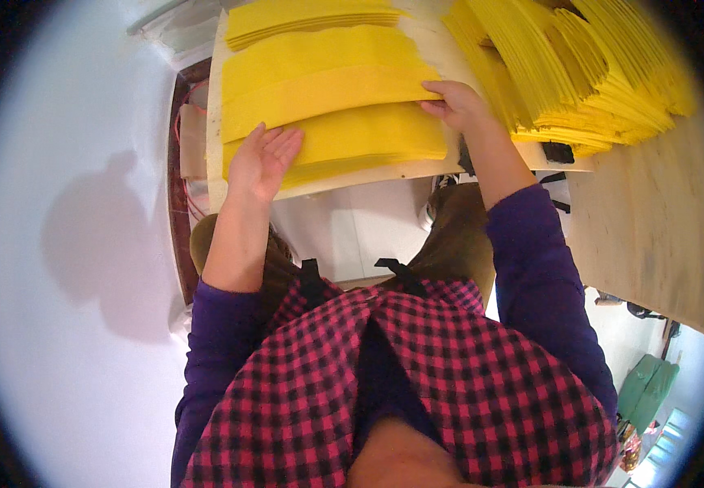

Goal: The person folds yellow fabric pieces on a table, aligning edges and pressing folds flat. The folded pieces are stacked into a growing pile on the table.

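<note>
A yellow cloth-like sheet with a folded band along its near side lies across the pale wooden table. Its right end is pinched between the thumb and fingers of my right hand. My left hand is open at the near left edge of that sheet, palm partly up and fingers stretched out; its thumb meets the edge. Beneath and nearer to me, a flat stack of yellow sheets lies by the table's front edge.
Another yellow stack lies at the far side. Large piles of folded yellow sheets fill the far right. A wooden board extends along the right, and a white wall stands on the left. A green object is low at the right.
</note>
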Demonstrator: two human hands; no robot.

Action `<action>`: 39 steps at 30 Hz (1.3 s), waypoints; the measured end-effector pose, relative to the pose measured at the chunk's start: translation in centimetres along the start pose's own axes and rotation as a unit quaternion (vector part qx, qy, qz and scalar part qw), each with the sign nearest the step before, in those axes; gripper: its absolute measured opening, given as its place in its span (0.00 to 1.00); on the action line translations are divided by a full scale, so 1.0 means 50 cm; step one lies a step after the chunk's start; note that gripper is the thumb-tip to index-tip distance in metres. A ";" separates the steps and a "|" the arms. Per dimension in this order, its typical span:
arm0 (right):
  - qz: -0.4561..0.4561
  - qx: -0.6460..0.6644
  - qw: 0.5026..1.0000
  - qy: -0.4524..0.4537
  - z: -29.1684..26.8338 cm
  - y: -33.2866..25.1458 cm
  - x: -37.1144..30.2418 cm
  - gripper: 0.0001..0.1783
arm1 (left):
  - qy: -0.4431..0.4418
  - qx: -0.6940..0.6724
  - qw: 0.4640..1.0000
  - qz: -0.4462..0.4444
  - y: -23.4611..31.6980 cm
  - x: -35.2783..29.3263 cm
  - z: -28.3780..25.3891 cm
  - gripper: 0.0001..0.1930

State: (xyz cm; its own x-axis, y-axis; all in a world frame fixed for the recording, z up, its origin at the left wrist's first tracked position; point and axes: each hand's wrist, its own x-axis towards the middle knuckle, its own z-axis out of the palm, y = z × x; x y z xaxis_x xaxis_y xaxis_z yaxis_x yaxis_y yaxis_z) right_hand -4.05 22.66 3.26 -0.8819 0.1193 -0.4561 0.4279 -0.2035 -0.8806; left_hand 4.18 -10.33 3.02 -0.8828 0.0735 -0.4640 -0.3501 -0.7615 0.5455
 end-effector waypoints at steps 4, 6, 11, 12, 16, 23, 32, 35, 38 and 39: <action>0.013 -0.003 1.000 -0.007 -0.012 0.001 -0.007 0.14 | -0.022 -0.079 0.996 0.033 0.033 0.032 -0.011 0.22; 0.030 -0.016 0.999 -0.001 -0.015 -0.001 -0.018 0.15 | 0.002 -0.075 0.996 0.040 0.060 0.050 -0.028 0.21; 0.021 -0.071 0.997 -0.005 -0.019 -0.004 -0.055 0.16 | 0.053 0.047 0.997 0.026 0.134 0.079 -0.062 0.18; 0.016 -0.089 0.996 -0.015 -0.022 -0.007 -0.057 0.16 | 0.063 0.084 0.994 0.008 0.150 0.085 -0.066 0.17; 0.049 -0.100 0.990 -0.090 -0.048 -0.021 -0.031 0.20 | 0.043 0.214 0.975 -0.042 0.206 0.118 -0.072 0.15; 0.042 -0.047 0.989 -0.137 -0.059 -0.040 0.094 0.17 | 0.014 0.286 0.958 -0.029 0.228 0.213 -0.051 0.15; -0.003 -0.208 0.974 -0.087 -0.034 -0.080 0.193 0.09 | -0.067 0.352 0.933 -0.036 0.256 0.289 -0.038 0.18; -0.043 -0.238 0.962 -0.124 -0.050 -0.082 0.205 0.09 | -0.070 0.369 0.927 -0.003 0.254 0.294 -0.039 0.18; -0.100 -0.226 0.961 -0.125 -0.056 -0.076 0.201 0.10 | -0.062 0.377 0.923 0.035 0.247 0.295 -0.046 0.19; -0.107 -0.223 0.962 -0.114 -0.056 -0.074 0.195 0.10 | -0.055 0.374 0.924 0.053 0.242 0.295 -0.050 0.19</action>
State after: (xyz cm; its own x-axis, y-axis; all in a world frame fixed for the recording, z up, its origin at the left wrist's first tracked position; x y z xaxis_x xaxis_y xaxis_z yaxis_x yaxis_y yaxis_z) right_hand -13.69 27.28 1.68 -0.9580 -0.1152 -0.2626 0.2286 0.2462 -0.9419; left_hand -12.30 -20.06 1.04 -0.9368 0.1201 -0.3285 -0.3416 -0.1126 0.9331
